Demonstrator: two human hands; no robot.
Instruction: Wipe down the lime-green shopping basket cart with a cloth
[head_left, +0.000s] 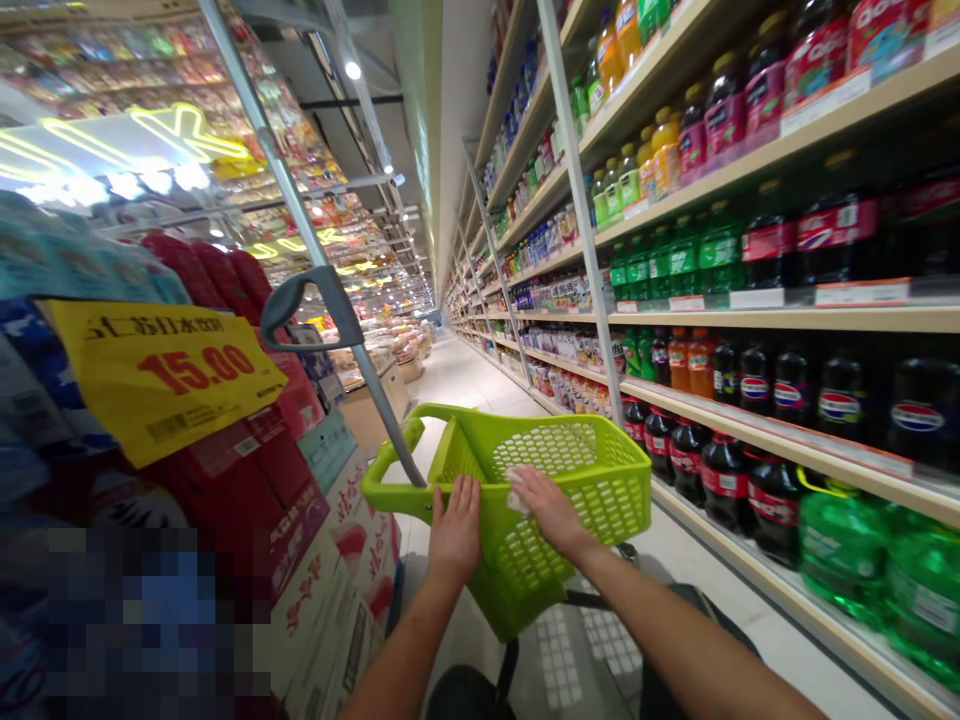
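Note:
A lime-green plastic shopping basket (600, 470) on a wheeled frame stands in front of me in a shop aisle, its grey pull handle (300, 295) raised up to the left. My left hand (454, 530) lies flat on the basket's near rim, fingers stretched out. My right hand (546, 508) rests on the same rim just to the right, pressing a small white cloth or tissue (516, 492) against the plastic. The basket looks empty inside.
Shelves of soft-drink bottles (757, 390) run along the right side. Stacked boxed goods with a yellow price sign (169, 385) reading 15.00 stand close on the left. The pale tiled aisle floor (457, 375) stretches ahead between them.

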